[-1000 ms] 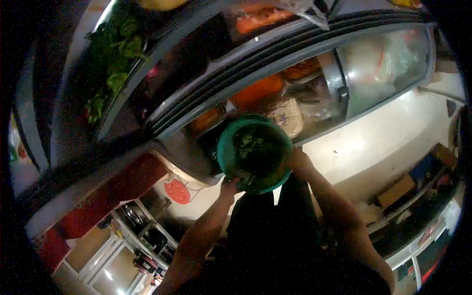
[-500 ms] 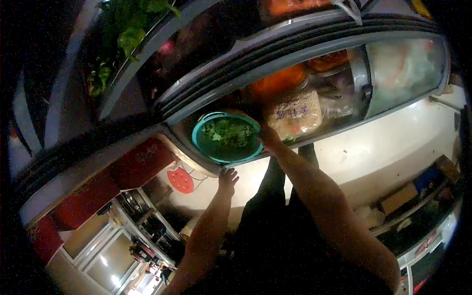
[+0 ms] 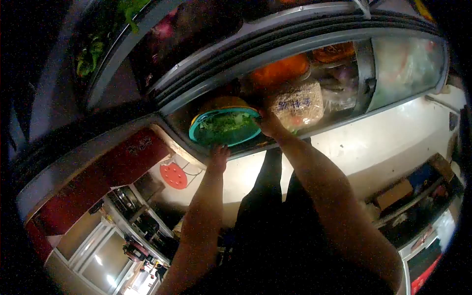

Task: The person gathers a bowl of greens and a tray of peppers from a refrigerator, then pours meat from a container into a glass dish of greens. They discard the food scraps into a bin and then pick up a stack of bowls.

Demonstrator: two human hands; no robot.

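A teal basket (image 3: 197, 135) with leafy greens (image 3: 227, 126) inside stands tilted in the open part of a display case. My right hand (image 3: 269, 123) grips its right rim, the fingers partly hidden in shadow. At the basket's near edge is my left hand (image 3: 220, 156), fingers apart and pointing up, close to the rim; whether they touch it I cannot tell. To the right of my right hand lies a clear-wrapped package (image 3: 300, 104) with blue writing. Behind the basket, a yellowish rim of another container shows.
Orange food (image 3: 281, 69) sits at the back of the case, under the case's dark frame (image 3: 196, 91). A frosted glass panel (image 3: 408, 69) covers the right end. A red round stool (image 3: 173, 175) is at lower left, and shelves with boxes (image 3: 393, 194) stand at lower right.
My left hand has moved up to the basket's near edge. The basket has tilted, its near side raised, with my right hand still at its right rim.
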